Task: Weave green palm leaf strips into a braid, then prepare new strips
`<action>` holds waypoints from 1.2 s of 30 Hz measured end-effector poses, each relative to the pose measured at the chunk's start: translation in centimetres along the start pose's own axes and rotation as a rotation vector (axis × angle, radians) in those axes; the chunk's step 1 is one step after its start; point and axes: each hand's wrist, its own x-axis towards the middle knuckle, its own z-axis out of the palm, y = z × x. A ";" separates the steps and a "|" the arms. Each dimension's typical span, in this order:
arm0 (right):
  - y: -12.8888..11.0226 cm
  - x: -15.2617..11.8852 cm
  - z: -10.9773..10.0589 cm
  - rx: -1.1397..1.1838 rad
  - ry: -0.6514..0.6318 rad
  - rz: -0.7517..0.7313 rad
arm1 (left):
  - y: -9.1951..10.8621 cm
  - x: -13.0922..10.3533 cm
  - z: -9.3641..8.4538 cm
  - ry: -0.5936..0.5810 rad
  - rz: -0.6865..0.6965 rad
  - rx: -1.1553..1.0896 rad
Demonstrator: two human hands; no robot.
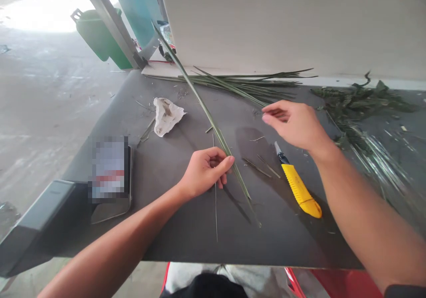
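in the head view, the left hand [210, 170] pinches a long green leaf blade [196, 95] between thumb and curled fingers, near its lower end. the blade slants from upper left to lower right above the dark table [173, 227], its far tip reaching past the table's back edge. the right hand [293, 122] is lifted, thumb and fingertips drawn close together beside the end of a stalk from the leaf bundle [246, 84]; i cannot tell whether it grips that stalk.

the yellow cutter [301, 191] lies just below the right hand, its tip pointing away from the person. that tip looks like bare blade, so a hand dropping there without looking could be nicked. the hold on the leaf is near one end, so the long free part could sway, bend or split if it is pulled hard or twisted. tugging one stalk might drag others along, since the bundle lies crossed and overlapping. a thin strand [216, 216] and short scraps [258, 167] lie near the left hand and could cling to the leaf if it is lowered onto them.
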 end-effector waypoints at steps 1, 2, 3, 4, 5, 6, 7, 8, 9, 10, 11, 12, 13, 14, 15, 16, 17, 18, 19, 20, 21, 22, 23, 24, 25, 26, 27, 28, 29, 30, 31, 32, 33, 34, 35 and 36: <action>-1.3 -0.6 0.2 0.115 -0.069 0.005 | 0.0 -0.1 0.1 0.002 0.001 0.026; -2.6 -1.2 0.5 0.234 -0.142 0.006 | 0.0 -0.1 0.1 0.000 0.003 0.052; -3.8 -1.9 0.8 0.345 -0.242 0.018 | -0.1 -0.2 0.1 -0.006 0.007 0.079; -5.0 -2.6 1.2 0.453 -0.343 0.039 | -0.1 -0.3 0.1 -0.016 0.015 0.108; -5.9 -3.3 1.7 0.541 -0.417 0.065 | -0.2 -0.3 0.1 -0.030 0.023 0.142; -6.5 -3.8 2.1 0.600 -0.474 0.093 | -0.2 -0.4 0.1 -0.045 0.031 0.179; -7.0 -4.3 2.5 0.643 -0.507 0.119 | -0.3 -0.4 0.1 -0.060 0.037 0.216; -7.2 -4.6 2.9 0.682 -0.521 0.145 | -0.3 -0.5 0.0 -0.074 0.042 0.247; -7.3 -4.8 3.2 0.712 -0.532 0.168 | -0.3 -0.5 0.0 -0.088 0.045 0.272; -7.3 -4.9 3.4 0.737 -0.541 0.186 | -0.2 -0.5 0.0 -0.103 0.045 0.288; -7.2 -4.9 3.6 0.758 -0.550 0.198 | -0.2 -0.6 0.0 -0.118 0.044 0.296; -7.1 -4.9 3.6 0.778 -0.558 0.205 | -0.1 -0.6 -0.1 -0.131 0.042 0.299; -7.1 -4.9 3.7 0.798 -0.566 0.211 | 0.0 -0.6 -0.1 -0.138 0.043 0.302; -7.1 -4.9 3.7 0.821 -0.573 0.216 | 0.1 -0.6 -0.1 -0.141 0.045 0.302; -7.1 -4.9 3.7 0.847 -0.578 0.223 | 0.2 -0.5 -0.2 -0.134 0.048 0.299; -7.2 -5.0 3.6 0.875 -0.584 0.231 | 0.3 -0.4 -0.3 -0.116 0.055 0.286; -7.3 -5.0 3.6 0.898 -0.592 0.241 | 0.3 -0.3 -0.4 -0.091 0.062 0.264; -7.4 -5.1 3.6 0.914 -0.599 0.249 | 0.4 -0.2 -0.6 -0.062 0.066 0.230; -7.5 -5.2 3.6 0.920 -0.605 0.255 | 0.4 0.0 -0.8 -0.027 0.073 0.183; -7.6 -5.3 3.6 0.920 -0.609 0.260 | 0.4 0.2 -1.0 0.005 0.081 0.128; -7.7 -5.5 3.6 0.916 -0.614 0.266 | 0.5 0.5 -1.1 0.029 0.089 0.069; -7.8 -5.7 3.7 0.913 -0.625 0.274 | 0.5 0.7 -1.3 0.042 0.099 0.012; -7.8 -5.9 3.7 0.917 -0.638 0.286 | 0.6 0.8 -1.5 0.040 0.104 -0.042; -7.9 -6.2 3.8 0.928 -0.653 0.301 | 0.6 1.0 -1.7 0.031 0.107 -0.090; -7.9 -6.5 3.8 0.944 -0.666 0.317 | 0.6 1.1 -1.9 0.010 0.102 -0.129; -8.0 -6.9 3.9 0.961 -0.674 0.335 | 0.6 1.1 -2.0 -0.016 0.088 -0.160; -8.0 -7.3 3.8 0.976 -0.676 0.355 | 0.6 1.1 -2.1 -0.038 0.069 -0.185; -8.0 -7.7 3.8 0.985 -0.671 0.374 | 0.6 1.1 -2.1 -0.061 0.046 -0.203; -8.1 -8.2 3.8 0.987 -0.662 0.392 | 0.6 1.1 -2.1 -0.081 0.024 -0.214; -8.1 -8.6 3.7 0.986 -0.650 0.406 | 0.5 1.0 -2.1 -0.098 0.006 -0.222; -8.2 -9.0 3.7 0.985 -0.637 0.417 | 0.5 1.0 -2.1 -0.111 -0.008 -0.226; -8.2 -9.4 3.7 0.986 -0.623 0.420 | 0.4 1.0 -2.1 -0.119 -0.018 -0.226; -8.2 -9.7 3.8 0.989 -0.607 0.419 | 0.4 1.0 -2.1 -0.127 -0.025 -0.223; -8.2 -10.0 3.9 0.994 -0.587 0.414 | 0.3 1.0 -2.0 -0.131 -0.030 -0.219; -8.2 -10.2 4.0 0.997 -0.564 0.408 | 0.3 1.0 -2.0 -0.131 -0.031 -0.216; -8.2 -10.4 4.2 1.000 -0.539 0.404 | 0.3 1.1 -2.0 -0.126 -0.031 -0.213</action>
